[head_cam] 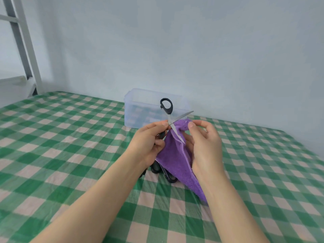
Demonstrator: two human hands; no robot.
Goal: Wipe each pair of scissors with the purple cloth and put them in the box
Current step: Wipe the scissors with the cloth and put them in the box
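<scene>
The left hand (149, 144) pinches the black-handled scissors (168, 118) at the pivot, mid-frame, in front of the clear plastic box (133, 118). The right hand (203, 146) is curled, pinching the purple cloth (175, 158) beside the blades.

The blades gape open, so a stroke along an edge could nick the right fingers or snag the terry. One handle loop points up, one blade to the upper right and the other to the lower right, so there is no single long axis. More scissors (171, 178) lie on the checked sheet (70, 137) below.
</scene>
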